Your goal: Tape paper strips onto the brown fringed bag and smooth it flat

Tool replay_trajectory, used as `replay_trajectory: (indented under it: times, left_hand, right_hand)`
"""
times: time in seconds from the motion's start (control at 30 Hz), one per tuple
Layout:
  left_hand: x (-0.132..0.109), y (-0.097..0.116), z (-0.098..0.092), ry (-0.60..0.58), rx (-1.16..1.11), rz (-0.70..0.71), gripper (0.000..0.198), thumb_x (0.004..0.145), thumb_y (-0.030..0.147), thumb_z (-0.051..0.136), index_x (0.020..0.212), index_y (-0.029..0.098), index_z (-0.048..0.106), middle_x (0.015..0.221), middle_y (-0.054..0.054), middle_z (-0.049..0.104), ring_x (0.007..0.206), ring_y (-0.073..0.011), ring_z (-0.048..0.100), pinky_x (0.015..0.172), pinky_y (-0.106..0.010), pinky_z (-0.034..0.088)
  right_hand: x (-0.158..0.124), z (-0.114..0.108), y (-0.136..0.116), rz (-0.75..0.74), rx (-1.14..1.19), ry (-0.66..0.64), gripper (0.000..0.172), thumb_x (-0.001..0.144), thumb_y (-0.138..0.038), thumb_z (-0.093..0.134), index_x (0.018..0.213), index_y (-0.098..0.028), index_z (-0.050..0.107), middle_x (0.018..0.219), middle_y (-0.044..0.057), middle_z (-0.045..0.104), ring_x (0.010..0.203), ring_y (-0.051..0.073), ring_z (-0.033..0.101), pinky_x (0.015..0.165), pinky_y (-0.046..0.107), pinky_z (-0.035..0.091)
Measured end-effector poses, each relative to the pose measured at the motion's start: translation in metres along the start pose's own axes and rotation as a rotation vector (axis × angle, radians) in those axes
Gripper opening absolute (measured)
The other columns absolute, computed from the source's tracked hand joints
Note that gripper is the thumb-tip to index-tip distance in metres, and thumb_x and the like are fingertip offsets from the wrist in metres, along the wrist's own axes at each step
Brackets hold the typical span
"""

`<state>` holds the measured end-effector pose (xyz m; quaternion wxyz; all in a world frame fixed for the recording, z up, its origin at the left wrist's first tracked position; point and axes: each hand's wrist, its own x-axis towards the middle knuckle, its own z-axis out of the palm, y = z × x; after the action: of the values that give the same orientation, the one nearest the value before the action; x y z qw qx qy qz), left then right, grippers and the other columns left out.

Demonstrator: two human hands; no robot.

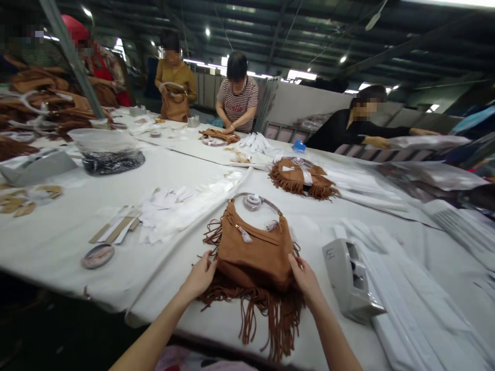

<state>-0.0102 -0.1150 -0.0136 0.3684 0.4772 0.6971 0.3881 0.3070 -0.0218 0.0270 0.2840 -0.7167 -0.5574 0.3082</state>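
Brown fringed bag (255, 247) held by both sides, just left of the tape dispenser (334, 268)

The left hand (201, 275) pinches the edge farther from the dispenser; the right hand (305, 278), beside the dispenser, holds the nearer edge, thumb in front, its other fingertips unclear. If one hand eased off sooner, the soft body would probably slump or twist. Swinging it toward the dispenser could snag the loose fringe (284, 314) on the hard casing. Beyond and left of the dispenser lies a second fringed bag (291, 178); along the dispenser's right, white sheets (410, 288) might slide if bumped
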Motion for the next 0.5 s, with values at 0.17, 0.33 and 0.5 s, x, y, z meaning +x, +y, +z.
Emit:
replay_trajectory:
  times: [0.17,0.33,0.5]
  left_hand:
    - [-0.002,0.004,0.008,-0.101,-0.133,-0.036,0.048,0.085,0.054,0.043,0.09,0.012,0.066,0.085,-0.012,0.069,0.082,-0.0269,0.063,0.076,-0.035,0.049]
    - [-0.003,0.01,0.009,-0.107,-0.247,-0.016,0.041,0.086,0.049,0.045,0.079,0.014,0.065,0.084,-0.008,0.069,0.085,-0.0255,0.061,0.076,-0.034,0.048]
    - [0.0,0.016,0.018,-0.077,-0.358,-0.047,0.028,0.086,0.036,0.044,0.086,0.015,0.061,0.082,-0.007,0.066,0.077,-0.0205,0.061,0.068,-0.029,0.047]
  right_hand:
    - [0.017,-0.004,-0.021,-0.052,-0.253,0.014,0.065,0.08,-0.064,0.043,0.106,-0.009,0.064,0.104,0.021,0.068,0.102,0.034,0.063,0.091,0.044,0.048]
    - [0.031,-0.007,-0.042,-0.102,-0.446,-0.026,0.066,0.082,-0.068,0.037,0.094,-0.011,0.068,0.093,0.021,0.07,0.094,0.036,0.065,0.083,0.045,0.049]
    - [0.043,0.01,-0.057,-0.134,-0.585,-0.011,0.061,0.08,-0.065,0.047,0.096,-0.009,0.066,0.09,0.023,0.07,0.086,0.037,0.067,0.072,0.045,0.05]
